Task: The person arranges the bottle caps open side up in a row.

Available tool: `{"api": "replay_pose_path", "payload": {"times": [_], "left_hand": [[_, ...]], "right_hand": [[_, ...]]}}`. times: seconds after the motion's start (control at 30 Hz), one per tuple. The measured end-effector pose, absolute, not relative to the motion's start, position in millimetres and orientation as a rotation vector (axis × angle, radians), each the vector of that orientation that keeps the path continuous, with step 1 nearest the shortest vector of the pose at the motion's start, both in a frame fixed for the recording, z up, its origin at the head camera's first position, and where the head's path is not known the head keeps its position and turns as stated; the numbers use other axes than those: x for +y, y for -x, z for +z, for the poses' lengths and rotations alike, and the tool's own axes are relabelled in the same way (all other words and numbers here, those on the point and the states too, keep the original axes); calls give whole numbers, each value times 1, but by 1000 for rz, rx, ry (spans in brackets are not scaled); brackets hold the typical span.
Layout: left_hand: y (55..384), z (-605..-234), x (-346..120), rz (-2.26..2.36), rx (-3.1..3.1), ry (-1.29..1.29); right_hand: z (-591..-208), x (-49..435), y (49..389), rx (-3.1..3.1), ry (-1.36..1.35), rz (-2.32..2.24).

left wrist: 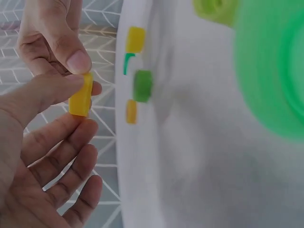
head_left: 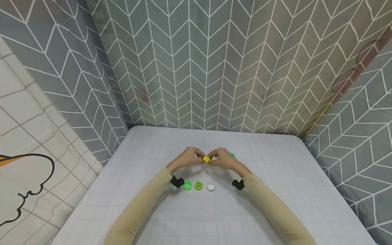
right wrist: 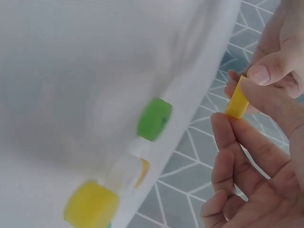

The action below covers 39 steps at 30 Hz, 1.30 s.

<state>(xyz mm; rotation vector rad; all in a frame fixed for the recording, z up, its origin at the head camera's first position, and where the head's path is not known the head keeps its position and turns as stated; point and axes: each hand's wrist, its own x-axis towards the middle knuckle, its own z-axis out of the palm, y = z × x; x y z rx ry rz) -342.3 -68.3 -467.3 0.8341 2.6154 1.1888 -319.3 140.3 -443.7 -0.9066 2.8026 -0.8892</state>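
Note:
Both hands meet over the table around one yellow bottle cap point(head_left: 206, 159). My left hand point(head_left: 187, 158) pinches it between thumb and fingertip from the left, and my right hand point(head_left: 225, 158) pinches it from the right. Seen from the left wrist, the cap point(left wrist: 80, 97) stands on edge with both thumbs on its near side; the other fingers of the left hand point(left wrist: 52, 156) spread below it. The right wrist view has the right hand point(right wrist: 266, 156) holding the cap point(right wrist: 237, 99) with thumb and fingertips.
Nearer the body, a green cap point(head_left: 187, 185), a lime cap point(head_left: 198, 185) and a white cap point(head_left: 210, 187) lie in a row on the white-covered table point(head_left: 171, 217). Farther back, another green cap point(right wrist: 155, 118) and a yellow cap point(right wrist: 92, 204) lie by the right hand. Patterned curtains point(head_left: 196, 68) enclose the table.

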Motion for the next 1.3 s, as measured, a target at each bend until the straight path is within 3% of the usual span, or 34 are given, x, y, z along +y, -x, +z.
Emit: {"api": "replay_pose_path", "payload": {"times": [0.43,1.3], "left_hand": [[322,-447,-53,1169,2620,-1086],[317,-447,-49,1381,2498,-994]], "right_hand": [[-423,166,296,2817,996,-939],[-425,169,288,2868,917,-1053]]}}
